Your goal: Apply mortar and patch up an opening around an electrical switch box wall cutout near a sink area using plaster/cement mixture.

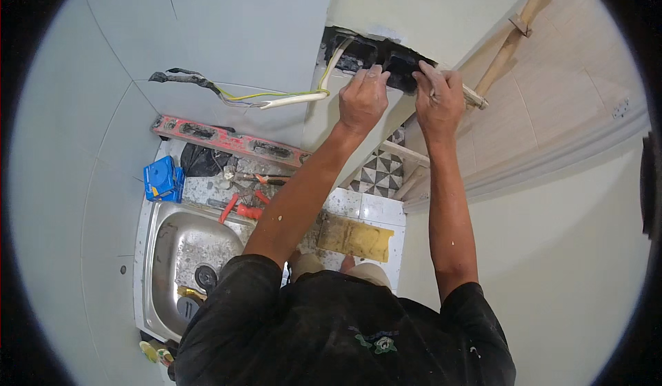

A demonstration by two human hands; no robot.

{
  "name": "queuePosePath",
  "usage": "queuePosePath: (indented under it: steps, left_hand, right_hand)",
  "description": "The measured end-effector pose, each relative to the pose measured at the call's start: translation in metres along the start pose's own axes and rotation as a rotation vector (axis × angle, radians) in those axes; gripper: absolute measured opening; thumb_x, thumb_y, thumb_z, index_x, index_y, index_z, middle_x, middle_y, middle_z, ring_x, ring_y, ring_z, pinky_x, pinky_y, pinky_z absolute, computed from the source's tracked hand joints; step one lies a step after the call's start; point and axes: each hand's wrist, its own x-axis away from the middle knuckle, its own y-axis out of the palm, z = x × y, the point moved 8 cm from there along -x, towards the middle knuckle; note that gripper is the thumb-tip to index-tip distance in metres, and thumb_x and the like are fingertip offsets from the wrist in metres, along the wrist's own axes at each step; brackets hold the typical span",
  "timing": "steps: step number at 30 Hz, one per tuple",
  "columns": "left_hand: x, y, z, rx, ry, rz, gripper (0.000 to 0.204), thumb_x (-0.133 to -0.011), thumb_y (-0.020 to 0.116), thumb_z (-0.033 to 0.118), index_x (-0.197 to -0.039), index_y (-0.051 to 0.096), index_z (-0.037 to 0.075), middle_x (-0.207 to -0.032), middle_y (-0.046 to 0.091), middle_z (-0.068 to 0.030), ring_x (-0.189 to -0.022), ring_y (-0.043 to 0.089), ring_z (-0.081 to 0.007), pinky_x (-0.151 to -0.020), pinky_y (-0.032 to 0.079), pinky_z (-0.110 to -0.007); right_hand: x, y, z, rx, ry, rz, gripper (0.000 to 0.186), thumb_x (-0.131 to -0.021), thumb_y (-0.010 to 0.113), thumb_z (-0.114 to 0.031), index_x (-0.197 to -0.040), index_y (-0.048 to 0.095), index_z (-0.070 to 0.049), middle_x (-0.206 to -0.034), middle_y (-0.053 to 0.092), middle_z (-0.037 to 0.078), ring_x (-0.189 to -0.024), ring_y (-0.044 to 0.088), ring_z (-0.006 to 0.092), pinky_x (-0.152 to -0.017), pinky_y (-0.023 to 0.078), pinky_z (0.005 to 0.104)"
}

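Two black electrical wall boxes sit side by side in a rough recess cut in the wall ahead. My left hand (363, 98) has its fingertips pinched at the lower edge of the right-hand box (402, 63). At that same box's right side, my right hand (441, 100) grips the rim with bent fingers. Out of the left-hand box (358, 45) comes a white sheathed cable (295, 100), bending down and then left. Along it runs a yellow-green wire (241, 97), and the far end is wrapped in dark tape. My fingertips partly hide the boxes' edges.
Below left, a dusty red spirit level (227, 140) lies on the counter near blue boxes (163, 178) and red-handled tools (249, 211). A steel sink (156, 262) is set in this counter. Wooden ladder-like poles (503, 55) lean at right. Yellow cardboard (355, 238) lies by my feet.
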Motion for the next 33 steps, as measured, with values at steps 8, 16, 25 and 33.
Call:
queuePosePath:
  steps: [8, 16, 25, 33]
  left_hand:
    - [0.002, -0.001, 0.001, 0.002, 0.005, 0.02, 0.018, -0.078, 0.074, 0.005, -0.093, 0.066, -0.001, -0.076, 0.063, -0.0132, -0.062, 0.061, -0.0283, -0.053, 0.051, -0.035]
    - [0.018, -0.006, -0.005, 0.09, -0.082, -0.012, 0.024, -0.079, 0.072, 0.005, -0.102, 0.066, 0.001, -0.089, 0.068, -0.015, -0.079, 0.068, -0.031, -0.066, 0.056, -0.036]
    - [0.025, -0.016, -0.006, 0.129, -0.353, 0.027, 0.022, -0.076, 0.076, 0.005, -0.097, 0.071, 0.002, -0.071, 0.058, -0.0076, -0.052, 0.055, -0.0173, -0.05, 0.044, -0.032]
    - [0.022, -0.004, -0.009, 0.114, -0.4, -0.012, 0.018, -0.075, 0.079, 0.008, -0.089, 0.071, 0.0, -0.062, 0.056, -0.0072, -0.051, 0.054, -0.0172, -0.048, 0.042, -0.031]
  right_hand:
    - [-0.005, 0.005, 0.005, -0.026, -0.078, -0.022, 0.028, -0.074, 0.075, -0.002, -0.101, 0.067, -0.008, -0.079, 0.051, 0.011, -0.073, 0.054, 0.0274, -0.063, 0.044, 0.0384]
    - [-0.004, -0.002, -0.006, 0.009, -0.158, -0.083, 0.033, -0.072, 0.077, -0.005, -0.103, 0.067, -0.007, -0.077, 0.05, 0.011, -0.072, 0.052, 0.0284, -0.063, 0.043, 0.0405]
    - [-0.004, 0.002, -0.001, 0.037, -0.15, -0.108, 0.036, -0.069, 0.079, -0.006, -0.103, 0.066, -0.007, -0.076, 0.049, 0.011, -0.07, 0.052, 0.028, -0.061, 0.042, 0.0402]
    - [-0.002, 0.001, 0.003, 0.016, -0.126, -0.097, 0.035, -0.069, 0.079, -0.006, -0.102, 0.066, -0.006, -0.077, 0.05, 0.01, -0.072, 0.052, 0.0288, -0.063, 0.043, 0.0397]
